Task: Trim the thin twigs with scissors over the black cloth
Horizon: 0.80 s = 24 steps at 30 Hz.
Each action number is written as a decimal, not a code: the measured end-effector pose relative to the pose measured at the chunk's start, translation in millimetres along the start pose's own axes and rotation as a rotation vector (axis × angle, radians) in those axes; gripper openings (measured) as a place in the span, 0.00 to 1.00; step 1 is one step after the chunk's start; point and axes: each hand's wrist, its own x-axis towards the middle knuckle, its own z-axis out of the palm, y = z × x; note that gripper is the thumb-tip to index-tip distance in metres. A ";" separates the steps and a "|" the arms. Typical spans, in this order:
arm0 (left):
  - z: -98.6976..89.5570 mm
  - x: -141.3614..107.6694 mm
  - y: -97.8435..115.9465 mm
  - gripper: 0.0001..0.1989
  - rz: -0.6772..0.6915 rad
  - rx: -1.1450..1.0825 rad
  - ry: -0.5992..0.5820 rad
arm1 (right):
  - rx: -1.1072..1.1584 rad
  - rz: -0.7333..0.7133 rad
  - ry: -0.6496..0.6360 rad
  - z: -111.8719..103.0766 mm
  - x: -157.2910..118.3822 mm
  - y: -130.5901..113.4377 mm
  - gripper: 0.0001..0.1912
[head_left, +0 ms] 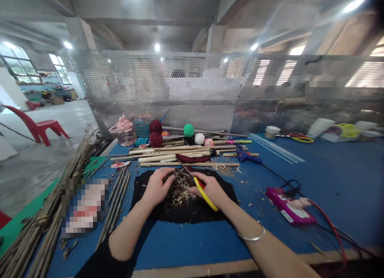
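Here's a loose heap of pale and brown dry plant scraps (181,190), crumbly and uneven, sitting mid-table on a dark black cloth (195,219), just on the near side of the pale wooden sticks (189,165). On its left, the left hand (158,185) curves in, thumb apart from the fingers, gripping nothing visible. On the right, the right hand (209,190) is wrapped around yellow-handled metal scissors (207,198), blades angled toward the far left.
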 end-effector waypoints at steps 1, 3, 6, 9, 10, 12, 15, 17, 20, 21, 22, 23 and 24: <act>0.3 -0.5 -0.3 0.14 0.003 0.012 -0.049 | -0.019 0.020 0.043 -0.5 0.6 3.9 0.25; 1.2 -1.3 -1.0 0.14 -0.005 0.024 -0.140 | -0.054 0.041 0.134 -1.4 1.9 14.0 0.24; 2.7 -1.7 -2.3 0.15 -0.046 0.032 -0.155 | -0.069 0.050 0.208 -3.0 6.2 28.0 0.24; 2.8 -0.1 -5.7 0.16 -0.099 0.024 -0.040 | -0.141 0.067 0.174 -5.7 19.1 31.1 0.26; 2.3 0.8 -7.5 0.16 -0.125 0.020 0.001 | -0.191 0.077 0.139 -6.4 25.7 29.7 0.25; 0.3 2.6 -11.4 0.16 -0.180 0.017 0.054 | -0.277 0.100 0.079 -6.0 40.8 25.6 0.24; -3.5 5.1 -17.0 0.16 -0.243 0.024 0.085 | -0.358 0.127 0.044 2.1 62.0 22.4 0.24; -5.4 6.3 -20.4 0.16 -0.267 0.033 0.105 | -0.408 0.163 0.026 11.3 71.7 24.1 0.22; -6.2 7.0 -26.2 0.15 -0.310 0.073 0.116 | -0.436 0.177 0.015 21.8 79.7 29.0 0.21; -5.9 7.0 -28.4 0.15 -0.320 0.101 0.103 | -0.431 0.162 0.010 22.9 81.3 30.4 0.21; -5.5 6.8 -30.6 0.15 -0.328 0.135 0.082 | -0.423 0.146 0.004 22.4 82.6 31.3 0.21; -5.1 6.5 -32.7 0.15 -0.336 0.172 0.053 | -0.414 0.130 -0.004 20.5 83.6 31.9 0.21; -4.6 6.3 -34.4 0.15 -0.343 0.208 0.020 | -0.409 0.120 -0.007 17.4 84.1 32.1 0.22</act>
